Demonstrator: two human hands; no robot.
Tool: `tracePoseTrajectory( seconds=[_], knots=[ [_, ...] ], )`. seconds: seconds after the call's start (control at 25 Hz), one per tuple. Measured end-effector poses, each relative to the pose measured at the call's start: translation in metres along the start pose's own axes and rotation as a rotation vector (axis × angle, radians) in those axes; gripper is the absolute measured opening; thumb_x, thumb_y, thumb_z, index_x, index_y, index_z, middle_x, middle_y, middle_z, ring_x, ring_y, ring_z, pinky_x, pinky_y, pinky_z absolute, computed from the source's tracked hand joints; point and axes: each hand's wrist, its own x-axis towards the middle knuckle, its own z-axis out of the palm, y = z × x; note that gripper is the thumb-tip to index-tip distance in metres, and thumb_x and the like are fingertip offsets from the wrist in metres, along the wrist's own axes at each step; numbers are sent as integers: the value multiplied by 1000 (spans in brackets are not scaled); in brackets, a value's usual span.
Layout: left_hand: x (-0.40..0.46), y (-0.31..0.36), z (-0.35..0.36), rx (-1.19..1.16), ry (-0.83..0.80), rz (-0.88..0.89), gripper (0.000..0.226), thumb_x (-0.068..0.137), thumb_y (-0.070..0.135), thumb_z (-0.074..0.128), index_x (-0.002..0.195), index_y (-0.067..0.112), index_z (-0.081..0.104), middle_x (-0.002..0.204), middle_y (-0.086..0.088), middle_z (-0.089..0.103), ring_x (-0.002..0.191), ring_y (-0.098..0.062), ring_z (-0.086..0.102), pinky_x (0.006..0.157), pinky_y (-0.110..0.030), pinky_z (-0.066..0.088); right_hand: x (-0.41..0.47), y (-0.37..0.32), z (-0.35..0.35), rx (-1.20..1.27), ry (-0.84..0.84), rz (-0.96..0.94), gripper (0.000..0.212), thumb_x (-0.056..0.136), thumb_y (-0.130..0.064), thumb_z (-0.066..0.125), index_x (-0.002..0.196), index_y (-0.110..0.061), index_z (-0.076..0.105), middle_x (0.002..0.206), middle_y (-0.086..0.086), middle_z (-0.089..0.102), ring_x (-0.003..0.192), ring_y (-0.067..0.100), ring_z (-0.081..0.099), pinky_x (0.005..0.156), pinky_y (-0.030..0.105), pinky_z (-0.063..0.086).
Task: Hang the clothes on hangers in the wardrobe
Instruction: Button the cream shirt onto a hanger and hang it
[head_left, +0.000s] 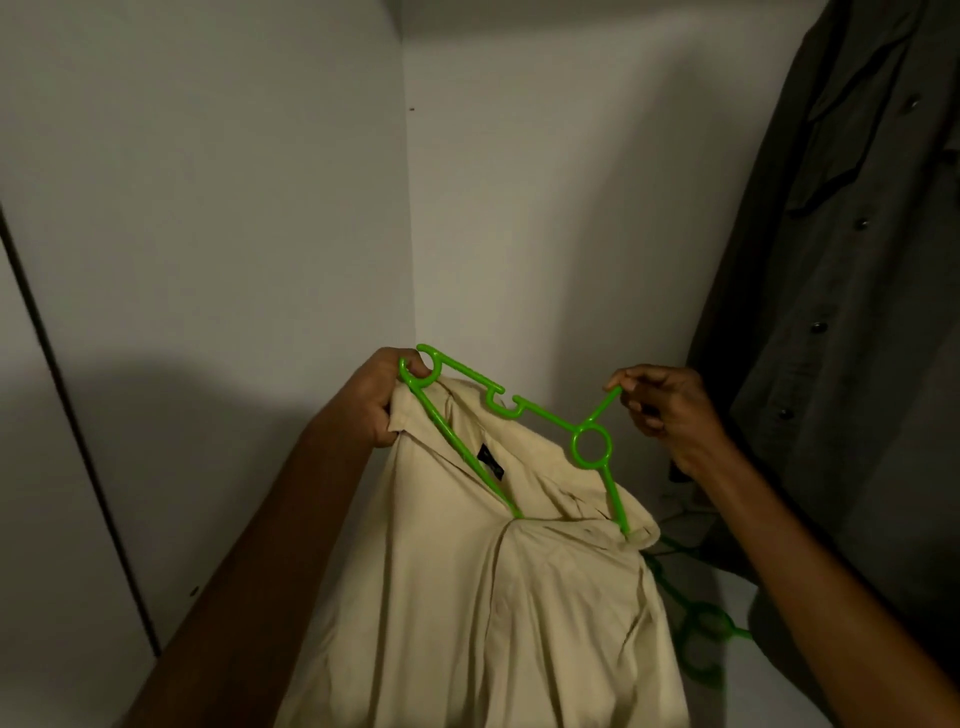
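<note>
A cream collared shirt (483, 597) hangs in front of me inside the wardrobe, with a bright green plastic hanger (589, 444) pushed into its neck opening. My left hand (376, 400) grips the shirt's collar together with the hanger's left ring end. My right hand (665, 410) pinches the thin green end of the hanger at the upper right. The hanger's lower arms disappear under the collar.
A dark grey buttoned shirt (841, 312) hangs at the right. Below it on the wardrobe floor lie more green hangers (701, 634). White wardrobe walls (208, 208) meet in a corner behind the shirt.
</note>
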Motion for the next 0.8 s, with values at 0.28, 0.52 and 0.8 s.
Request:
tracePoseTrajectory(
  seconds=[0.28, 0.52, 0.8],
  knots=[
    [-15, 16, -3, 170, -47, 35, 27, 73, 10, 72, 98, 1, 70, 96, -19, 70, 83, -32, 68, 88, -44, 59, -4, -33, -6, -352, -266, 21, 11, 93, 0, 67, 95, 3, 78, 49, 1, 39, 41, 10, 24, 43, 17, 20],
    [-15, 15, -8, 163, -53, -45, 28, 67, 1, 69, 94, -6, 71, 94, -21, 72, 85, -35, 70, 85, -46, 60, -5, -42, -13, -429, -433, 107, 17, 95, -1, 66, 92, -7, 82, 57, 7, 32, 47, 12, 21, 48, 20, 19],
    [8, 24, -7, 419, 102, 96, 40, 78, -17, 49, 70, 7, 81, 102, -17, 71, 90, -31, 67, 77, -35, 60, -3, -59, -4, -559, -548, 127, 18, 96, -5, 67, 95, -12, 83, 52, 3, 35, 43, 12, 25, 46, 19, 24]
  ],
)
